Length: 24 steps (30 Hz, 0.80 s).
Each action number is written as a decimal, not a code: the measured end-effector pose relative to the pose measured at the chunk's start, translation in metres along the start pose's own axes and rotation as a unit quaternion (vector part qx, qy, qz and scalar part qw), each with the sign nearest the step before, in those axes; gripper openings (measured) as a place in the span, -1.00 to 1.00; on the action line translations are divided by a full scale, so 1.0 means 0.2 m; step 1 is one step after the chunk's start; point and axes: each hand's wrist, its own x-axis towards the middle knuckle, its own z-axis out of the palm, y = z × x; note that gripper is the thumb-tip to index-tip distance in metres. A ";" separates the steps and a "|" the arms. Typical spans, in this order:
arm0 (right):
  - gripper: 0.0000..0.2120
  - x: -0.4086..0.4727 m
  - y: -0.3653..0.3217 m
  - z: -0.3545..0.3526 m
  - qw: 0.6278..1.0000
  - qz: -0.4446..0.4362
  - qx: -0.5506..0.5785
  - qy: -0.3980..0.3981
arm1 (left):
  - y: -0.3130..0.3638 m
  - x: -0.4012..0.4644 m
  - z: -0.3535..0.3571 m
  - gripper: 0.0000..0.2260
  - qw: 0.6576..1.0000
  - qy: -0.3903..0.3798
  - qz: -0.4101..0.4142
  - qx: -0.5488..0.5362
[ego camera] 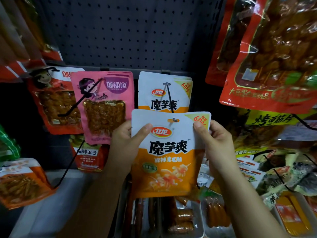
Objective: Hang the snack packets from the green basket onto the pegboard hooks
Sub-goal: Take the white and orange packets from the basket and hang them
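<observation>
I hold a white-and-orange snack packet [169, 152] upright in front of the pegboard [123, 31]. My left hand [125, 143] pinches its upper left edge, thumb on the front. My right hand [212, 140] pinches its upper right corner. The tip of a black peg hook [169, 98] pokes through the packet's hang hole [174, 120]. An identical packet [163, 91] hangs further back on the same hook. The green basket is not in view.
Pink packets [103, 103] and red packets [53, 100] hang on hooks to the left. Large red packets [267, 54] hang at upper right, more packets at lower right. White trays of sausages [181, 217] lie below. An empty hook [68, 167] juts out lower left.
</observation>
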 end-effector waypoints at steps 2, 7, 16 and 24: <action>-0.92 0.04 0.03 -0.01 1.000 0.001 -0.015 0.011 | -0.03 0.04 -0.02 -0.79 1.000 0.016 0.000 0.002; -0.90 0.19 0.08 0.01 0.997 -0.003 -0.062 0.035 | -0.09 0.23 -0.06 -0.95 0.995 0.051 0.016 0.088; -0.85 0.59 0.16 0.13 0.970 -0.021 -0.212 0.115 | -0.11 0.64 -0.02 -0.78 0.937 0.098 0.082 0.325; -0.75 0.75 0.17 0.21 0.933 -0.012 -0.325 0.153 | -0.12 0.77 0.01 -0.80 0.903 0.096 0.114 0.403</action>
